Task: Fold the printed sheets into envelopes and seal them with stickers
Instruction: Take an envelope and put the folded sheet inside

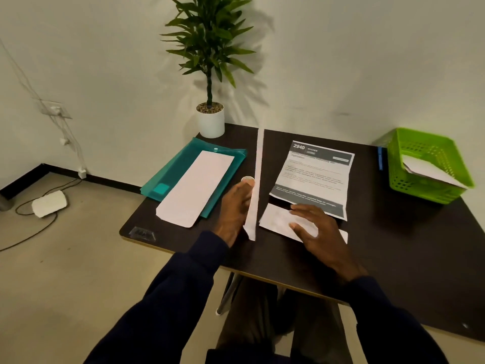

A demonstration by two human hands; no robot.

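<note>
- The left hand [235, 203] grips the sticker strip [257, 174], held on edge, with its long axis running away from the person.
- Just right of the strip, the folded envelope [275, 219] lies crossways under the flat-fingered right hand [316, 232].
- A printed sheet [312, 177] lies just behind the envelope on the dark counter [393, 245]; a green basket [430, 195] sits far right, with a pale wall [341, 74] beyond.

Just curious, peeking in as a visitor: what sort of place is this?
Probably a small office or study corner. A dark desk holds a teal document folder, a printed sheet and a green basket of papers, with a potted plant at the back.
</note>
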